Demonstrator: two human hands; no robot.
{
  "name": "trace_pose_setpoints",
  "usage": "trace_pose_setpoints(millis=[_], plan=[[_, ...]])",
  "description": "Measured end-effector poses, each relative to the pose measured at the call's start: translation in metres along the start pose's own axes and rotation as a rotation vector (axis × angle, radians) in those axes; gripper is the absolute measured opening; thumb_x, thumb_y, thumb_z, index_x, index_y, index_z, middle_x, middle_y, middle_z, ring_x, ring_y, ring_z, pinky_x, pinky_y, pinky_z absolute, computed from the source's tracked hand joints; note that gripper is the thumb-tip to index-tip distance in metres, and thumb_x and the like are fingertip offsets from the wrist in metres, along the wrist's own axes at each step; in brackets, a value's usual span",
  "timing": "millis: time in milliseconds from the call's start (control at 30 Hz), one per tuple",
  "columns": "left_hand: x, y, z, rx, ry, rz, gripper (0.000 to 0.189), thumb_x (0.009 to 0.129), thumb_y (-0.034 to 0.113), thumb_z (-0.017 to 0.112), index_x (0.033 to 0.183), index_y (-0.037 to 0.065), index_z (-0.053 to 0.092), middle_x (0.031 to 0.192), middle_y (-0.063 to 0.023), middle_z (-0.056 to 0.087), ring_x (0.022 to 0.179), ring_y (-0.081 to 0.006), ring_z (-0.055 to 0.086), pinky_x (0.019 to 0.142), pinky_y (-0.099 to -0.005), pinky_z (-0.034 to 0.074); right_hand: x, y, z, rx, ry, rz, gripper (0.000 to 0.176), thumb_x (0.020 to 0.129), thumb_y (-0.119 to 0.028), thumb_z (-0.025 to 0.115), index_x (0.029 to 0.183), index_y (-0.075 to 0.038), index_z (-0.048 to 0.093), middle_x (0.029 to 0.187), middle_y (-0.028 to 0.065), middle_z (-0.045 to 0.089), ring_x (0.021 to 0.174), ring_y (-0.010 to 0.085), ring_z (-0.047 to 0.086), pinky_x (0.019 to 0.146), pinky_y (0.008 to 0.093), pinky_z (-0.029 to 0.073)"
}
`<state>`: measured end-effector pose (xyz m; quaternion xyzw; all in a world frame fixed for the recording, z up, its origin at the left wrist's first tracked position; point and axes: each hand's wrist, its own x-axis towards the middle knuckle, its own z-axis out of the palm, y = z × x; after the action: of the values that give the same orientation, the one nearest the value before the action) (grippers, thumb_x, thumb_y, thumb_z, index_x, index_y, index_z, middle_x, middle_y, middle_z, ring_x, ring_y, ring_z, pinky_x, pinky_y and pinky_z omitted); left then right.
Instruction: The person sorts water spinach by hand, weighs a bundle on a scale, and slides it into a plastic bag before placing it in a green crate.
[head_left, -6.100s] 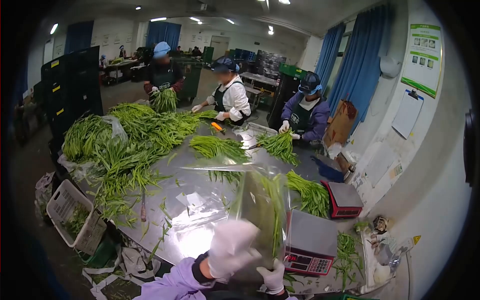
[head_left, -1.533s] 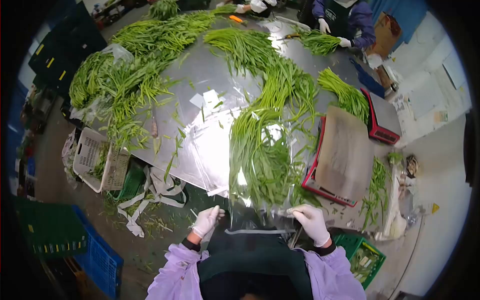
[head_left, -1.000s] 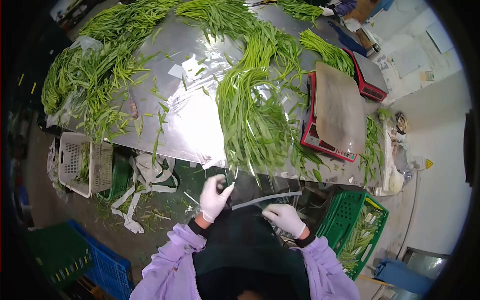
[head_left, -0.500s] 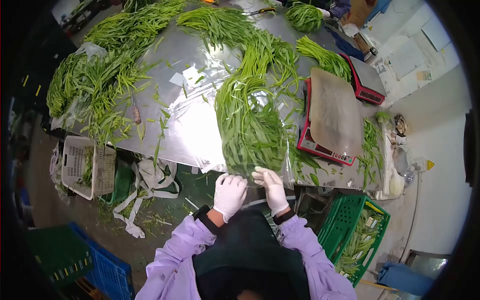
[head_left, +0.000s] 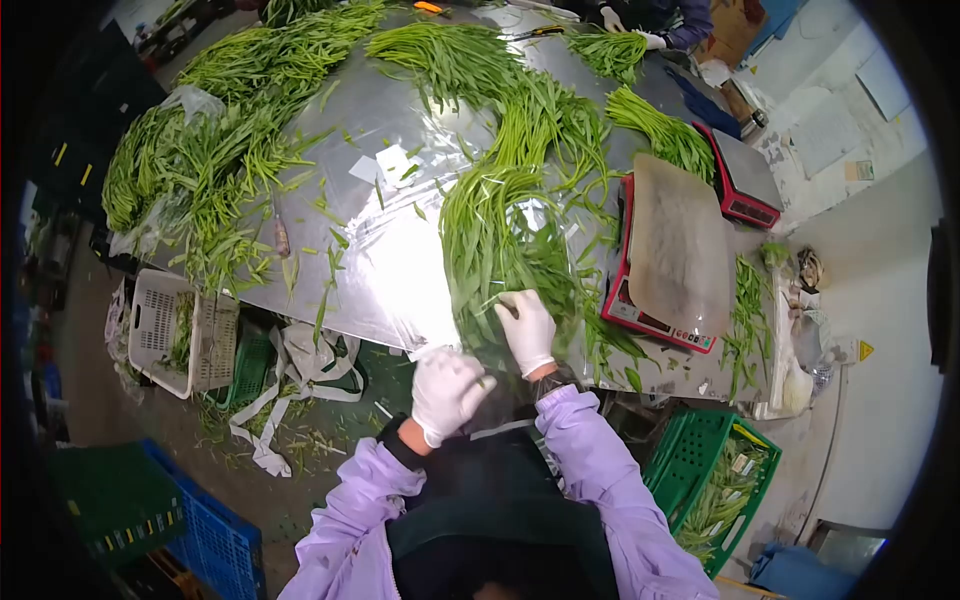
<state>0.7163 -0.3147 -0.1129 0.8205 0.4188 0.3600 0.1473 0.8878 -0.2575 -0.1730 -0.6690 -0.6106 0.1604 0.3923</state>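
Note:
A bunch of leafy greens [head_left: 490, 235] lies in a clear plastic bag on the metal table [head_left: 350, 290], stems bent over at the far end. My left hand [head_left: 447, 395], in a white glove, is curled at the table's near edge, closed on the near end of the bag. My right hand [head_left: 527, 328], also gloved, rests on the lower right part of the bagged greens, its fingers bent with thumb and forefinger close together; what they pinch is too small to make out.
Two red scales [head_left: 675, 255] stand on the right. Loose greens [head_left: 200, 190] cover the table's left side. A white basket [head_left: 160, 330] and a green crate [head_left: 720, 480] sit below the edge. Another person's gloved hands [head_left: 650, 40] hold greens at the far side.
My right hand has moved up and left onto the bagged greens. My left hand has come slightly nearer to my body. The other person's hands now show more fully at the far side.

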Motion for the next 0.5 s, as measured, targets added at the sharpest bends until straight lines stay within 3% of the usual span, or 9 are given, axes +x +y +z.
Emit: trace_pose_setpoints(millis=[100,133,167,233,267,333,500], plan=[[0.019,-0.034,0.002,-0.023,0.107,-0.180,0.007,0.084,0.015,0.062,0.086,0.009,0.064,0.081,-0.0074,0.062,0.078,-0.0306,0.056,0.075,-0.0431,0.043,0.010,0.000,0.002,-0.199,-0.020,-0.101,0.006,0.077,-0.015,0.070,0.079,-0.010,0.067,0.080,0.0056,0.061,0.073,0.0269,0.061,0.065,0.0377,0.046],[0.026,-0.044,0.002,-0.033,0.033,-0.263,0.015,0.087,0.011,0.056,0.098,0.007,0.066,0.094,-0.0099,0.066,0.085,-0.0323,0.058,0.079,-0.0426,0.044,0.012,0.000,0.003,-0.282,-0.041,-0.154,0.006,0.076,-0.017,0.070,0.075,-0.012,0.066,0.077,0.0048,0.059,0.071,0.0270,0.060,0.063,0.0394,0.044],[0.033,-0.054,0.008,-0.032,0.033,-0.265,0.015,0.087,0.011,0.056,0.098,0.007,0.066,0.094,-0.0099,0.066,0.085,-0.0323,0.058,0.079,-0.0426,0.044,0.012,0.003,0.007,-0.281,-0.043,-0.154,0.006,0.076,-0.017,0.070,0.075,-0.012,0.066,0.077,0.0048,0.059,0.071,0.0270,0.060,0.063,0.0394,0.044],[0.047,-0.072,0.019,0.061,0.013,-0.163,0.035,0.084,0.009,0.055,0.119,0.011,0.062,0.118,-0.0115,0.062,0.106,-0.0338,0.056,0.089,-0.0420,0.044,0.014,0.006,0.013,-0.308,0.004,-0.160,0.007,0.075,-0.016,0.068,0.071,-0.013,0.064,0.074,0.0048,0.058,0.069,0.0267,0.059,0.063,0.0400,0.042],[0.052,-0.076,0.023,0.062,0.013,-0.158,0.035,0.084,0.009,0.055,0.119,0.011,0.062,0.118,-0.0115,0.062,0.106,-0.0338,0.056,0.089,-0.0420,0.044,0.014,0.006,0.013,-0.307,0.008,-0.159,0.007,0.075,-0.016,0.068,0.071,-0.013,0.064,0.074,0.0048,0.058,0.069,0.0267,0.059,0.063,0.0400,0.042],[0.060,-0.079,0.033,0.209,-0.225,-0.045,0.054,0.081,0.007,0.054,0.133,0.021,0.053,0.139,-0.0093,0.049,0.126,-0.0347,0.046,0.098,-0.0419,0.041,0.012,0.007,0.013,-0.228,-0.019,-0.181,0.008,0.075,-0.015,0.067,0.069,-0.012,0.062,0.072,0.0050,0.057,0.069,0.0271,0.059,0.062,0.0411,0.044],[0.050,-0.101,0.063,0.259,-0.412,0.012,0.061,0.079,0.008,0.054,0.137,0.026,0.048,0.145,-0.0064,0.043,0.132,-0.0357,0.040,0.102,-0.0441,0.038,0.007,0.014,0.015,-0.152,0.001,-0.158,0.008,0.074,-0.014,0.068,0.070,-0.011,0.061,0.071,0.0063,0.058,0.067,0.0283,0.059,0.063,0.0402,0.045]])
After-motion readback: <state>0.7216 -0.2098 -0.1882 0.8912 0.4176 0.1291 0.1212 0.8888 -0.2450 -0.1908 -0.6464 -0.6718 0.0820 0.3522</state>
